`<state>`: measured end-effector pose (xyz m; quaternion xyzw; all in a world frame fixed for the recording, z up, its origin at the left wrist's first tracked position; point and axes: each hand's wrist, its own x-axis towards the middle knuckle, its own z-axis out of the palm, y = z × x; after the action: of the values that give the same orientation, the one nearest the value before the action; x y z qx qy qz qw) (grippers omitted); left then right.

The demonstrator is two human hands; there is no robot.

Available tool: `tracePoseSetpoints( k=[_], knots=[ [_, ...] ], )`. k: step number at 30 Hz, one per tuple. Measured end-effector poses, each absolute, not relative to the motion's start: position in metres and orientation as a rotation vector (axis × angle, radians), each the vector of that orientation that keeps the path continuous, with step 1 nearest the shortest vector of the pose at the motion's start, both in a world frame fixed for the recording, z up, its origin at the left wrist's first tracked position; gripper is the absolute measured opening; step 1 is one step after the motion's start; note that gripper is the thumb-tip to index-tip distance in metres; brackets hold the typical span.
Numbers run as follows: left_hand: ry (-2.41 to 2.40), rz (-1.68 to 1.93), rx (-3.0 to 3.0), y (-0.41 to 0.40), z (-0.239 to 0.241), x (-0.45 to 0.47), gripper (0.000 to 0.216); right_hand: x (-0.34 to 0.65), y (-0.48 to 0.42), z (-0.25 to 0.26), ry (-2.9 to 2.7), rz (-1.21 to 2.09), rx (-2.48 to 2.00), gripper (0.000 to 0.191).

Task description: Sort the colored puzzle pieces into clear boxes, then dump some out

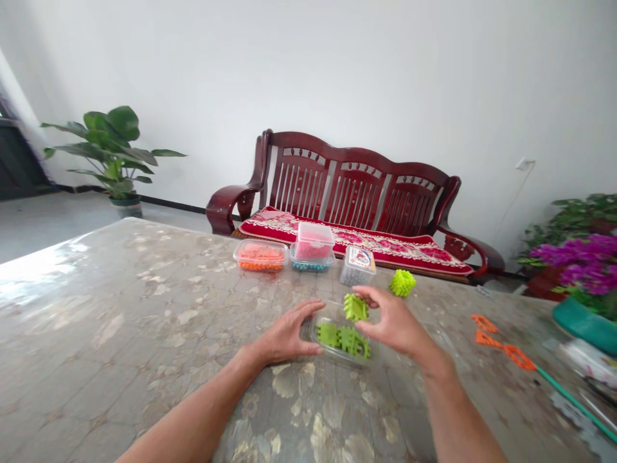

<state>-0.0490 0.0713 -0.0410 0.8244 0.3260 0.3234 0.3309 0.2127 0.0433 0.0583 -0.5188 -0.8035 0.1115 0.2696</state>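
Left hand (288,335) grips one tub (348,359) — right hand (394,325), one piece (355,307).

Toy pieces (343,339) in tray (345,360), tubs (261,255) behind

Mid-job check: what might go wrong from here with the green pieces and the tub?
The green piece is pinched by the right hand at its fingertips only, above the clear tub; it may slip and bounce onto the glossy table. The left hand holds just one end of the tub, so a push could tip it and spill the loose pieces inside.
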Motion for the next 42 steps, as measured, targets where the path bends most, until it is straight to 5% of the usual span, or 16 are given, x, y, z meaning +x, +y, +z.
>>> tracePoseSetpoints(
  k=[12,28,34,42],
  knots=[
    [0.876,0.834,2.146,0.07,-0.04,-0.048,0.098,0.17,0.044,0.025,-2.483,0.324,-1.429,0.05],
    [0.875,0.819,2.138,0.069,-0.039,-0.049,0.097,0.198,0.041,0.043,-2.423,0.405,-1.627,0.048],
    [0.891,0.799,2.136,0.069,-0.038,-0.049,0.096,0.231,0.057,0.048,-2.073,0.262,-1.66,0.028],
    [0.935,0.78,2.12,0.069,-0.036,-0.048,0.093,0.324,0.096,0.005,-1.145,0.306,-1.584,0.068]
  ],
)
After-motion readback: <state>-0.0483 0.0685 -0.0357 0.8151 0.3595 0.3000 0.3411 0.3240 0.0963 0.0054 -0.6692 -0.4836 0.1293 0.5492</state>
